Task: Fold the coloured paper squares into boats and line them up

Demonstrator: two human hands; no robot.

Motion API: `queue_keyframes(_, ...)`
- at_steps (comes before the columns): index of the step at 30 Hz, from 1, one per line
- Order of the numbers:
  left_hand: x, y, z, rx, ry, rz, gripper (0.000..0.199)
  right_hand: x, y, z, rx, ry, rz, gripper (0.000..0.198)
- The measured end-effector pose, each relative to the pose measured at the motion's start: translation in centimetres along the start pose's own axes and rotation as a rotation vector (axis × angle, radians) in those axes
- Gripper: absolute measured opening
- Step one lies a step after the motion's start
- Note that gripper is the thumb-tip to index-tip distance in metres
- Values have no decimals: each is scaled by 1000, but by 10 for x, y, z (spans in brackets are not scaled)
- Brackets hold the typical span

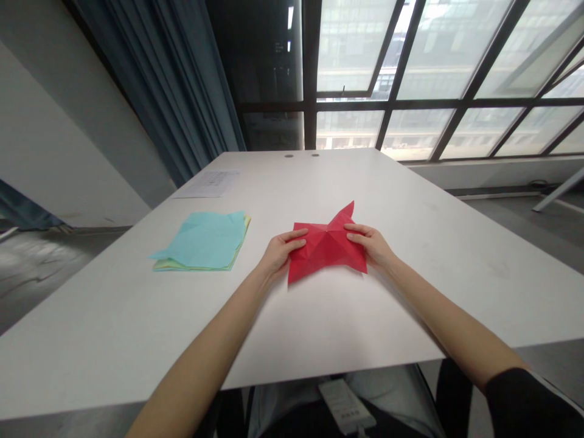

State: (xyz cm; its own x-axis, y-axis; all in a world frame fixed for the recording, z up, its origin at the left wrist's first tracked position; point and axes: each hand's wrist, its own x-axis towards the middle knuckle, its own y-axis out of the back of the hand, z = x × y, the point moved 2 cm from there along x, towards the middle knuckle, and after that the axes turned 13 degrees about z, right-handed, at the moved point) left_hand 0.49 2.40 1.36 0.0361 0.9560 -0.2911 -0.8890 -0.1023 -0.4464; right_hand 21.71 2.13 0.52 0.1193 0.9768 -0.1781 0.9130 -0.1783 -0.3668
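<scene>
A creased sheet of red paper (pixel 329 248) is spread between my two hands just above the white table, its middle raised in folds and its corners pointing outward. My left hand (pixel 281 250) pinches its left side, fingers on top and thumb hidden beneath or behind. On the opposite side my right hand (pixel 371 243) grips the paper with its fingers over the upper face. One corner sticks up at the far right, near the right fingertips. To the left of my left hand lies a stack of coloured paper (pixel 205 238), light blue on top with yellow-green sheets below.
The white table (pixel 337 328) stretches away toward the windows (pixel 356 67). A printed sheet (pixel 208 184) lies near its far left edge. Two round cable holes sit at the far end. A blue curtain (pixel 168 79) hangs at the left; a white device (pixel 347 406) rests at my lap.
</scene>
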Motion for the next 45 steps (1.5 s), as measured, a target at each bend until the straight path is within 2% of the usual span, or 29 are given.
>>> queue_keyframes(8,4,2,-5,96,-100,21,39,5,2,8,-70,53,-64,35)
queue_keyframes(19,3,-6,-13,245,-256,13,26,-2,-7,15,-23,-5,-97,28)
queue_keyframes(24,2,-11,-17,248,-249,-12,24,-6,-13,18,3,-49,-129,27)
queue_keyframes(26,4,-10,-19,256,-289,-7,22,-6,-14,19,-7,-36,-117,26)
queue_keyframes(28,6,-8,-20,317,-412,45,20,-4,-13,19,-49,37,-92,24)
queue_keyframes(32,1,-5,-15,584,-682,220,15,1,-7,15,-293,347,33,20)
queue_keyframes(34,-5,-6,-11,722,-772,234,11,2,-4,12,-399,462,65,17)
queue_keyframes(37,-14,-11,-5,834,-904,182,6,0,-4,8,-440,526,20,14)
queue_keyframes(40,-21,-15,-1,835,-982,114,5,-3,-7,5,-423,548,-50,15)
queue_keyframes(43,-26,-18,4,762,-983,-14,6,-8,-11,3,-416,572,-105,16)
queue_keyframes(45,-30,-21,6,688,-922,-108,6,-10,-12,2,-419,598,-119,16)
